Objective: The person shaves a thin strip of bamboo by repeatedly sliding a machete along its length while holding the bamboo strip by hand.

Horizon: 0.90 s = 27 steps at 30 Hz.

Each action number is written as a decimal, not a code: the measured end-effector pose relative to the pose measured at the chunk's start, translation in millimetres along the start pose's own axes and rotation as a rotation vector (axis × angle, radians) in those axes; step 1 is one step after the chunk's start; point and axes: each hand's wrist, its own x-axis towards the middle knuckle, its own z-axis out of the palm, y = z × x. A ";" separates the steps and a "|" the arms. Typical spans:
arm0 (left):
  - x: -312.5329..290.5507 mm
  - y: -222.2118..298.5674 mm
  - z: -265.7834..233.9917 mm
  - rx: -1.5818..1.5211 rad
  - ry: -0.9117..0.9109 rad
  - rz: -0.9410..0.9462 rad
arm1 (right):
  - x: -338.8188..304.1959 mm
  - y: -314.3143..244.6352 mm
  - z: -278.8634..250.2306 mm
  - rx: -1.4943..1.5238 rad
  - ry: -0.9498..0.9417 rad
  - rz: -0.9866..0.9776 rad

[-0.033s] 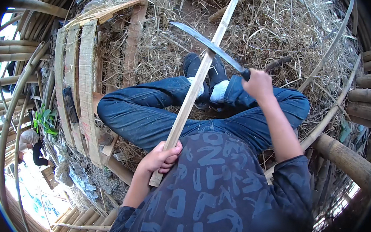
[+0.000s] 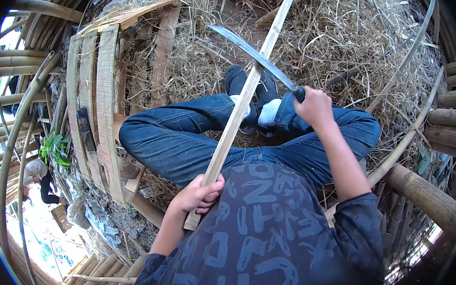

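Nothing moved: right hand [image 2: 314,107] holds knife [image 2: 253,56] against bamboo strip [image 2: 240,108].

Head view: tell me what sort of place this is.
Probably an outdoor bamboo-craft work spot. Bamboo poles ring the person, dry straw and shavings cover the ground, and the right hand holds a long knife across a bamboo strip.

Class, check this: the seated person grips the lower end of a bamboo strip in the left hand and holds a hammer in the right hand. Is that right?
Not quite. The head view shows the right hand holding a long knife, not a hammer. The left hand does grip the bamboo strip at its lower end.
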 end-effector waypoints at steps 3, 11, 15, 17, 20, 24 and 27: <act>2.8 -0.1 3.6 0.007 -0.024 -0.002 | -25.7 -18.8 9.5 0.193 0.013 -0.108; 3.0 0.8 0.0 0.019 0.025 -0.021 | -61.6 -93.5 -4.4 0.233 -0.268 -0.466; 2.7 2.1 3.4 0.012 0.034 -0.012 | -51.3 -90.4 6.2 0.182 -0.288 -0.434; 3.8 2.4 2.5 0.017 0.051 -0.017 | -49.1 -89.3 9.2 0.155 -0.306 -0.429; 4.0 2.4 0.6 0.029 0.066 -0.015 | -43.0 -88.9 8.2 0.126 -0.311 -0.437; 2.7 1.8 3.1 0.039 0.077 0.003 | -12.5 -53.0 13.8 0.123 -0.197 -0.134; 4.2 3.0 4.3 0.050 0.038 0.006 | 23.0 3.6 5.9 0.145 -0.155 0.153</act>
